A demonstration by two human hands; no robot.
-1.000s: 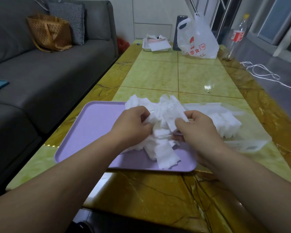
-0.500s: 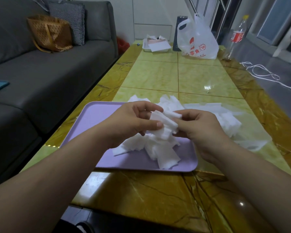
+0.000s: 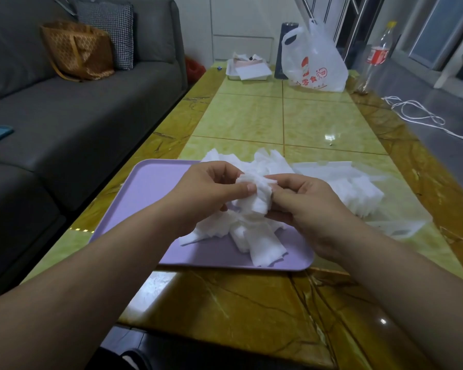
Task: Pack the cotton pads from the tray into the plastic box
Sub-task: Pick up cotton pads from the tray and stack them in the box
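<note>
My left hand (image 3: 211, 188) and right hand (image 3: 305, 198) pinch one bunch of cotton pads (image 3: 254, 198) in curled fingers (image 3: 247, 187) above the tray (image 3: 150, 188). More pads lie heaped on it. The plastic box (image 3: 409, 206) sits just right, part-filled.

Surface (image 3: 318, 121): glossy yellow-green stone tiles, brown veined border. Nearest you, a lilac tray (image 3: 155, 188) sits on it, with a clear plastic box (image 3: 334, 164) just beside the tray's right side. At your far end: shallow white tray (image 3: 247, 70) with papers, dark cylinder (image 3: 282, 49), printed white plastic bag (image 3: 314, 65), red-labelled bottle (image 3: 376, 54) at the right edge.
</note>
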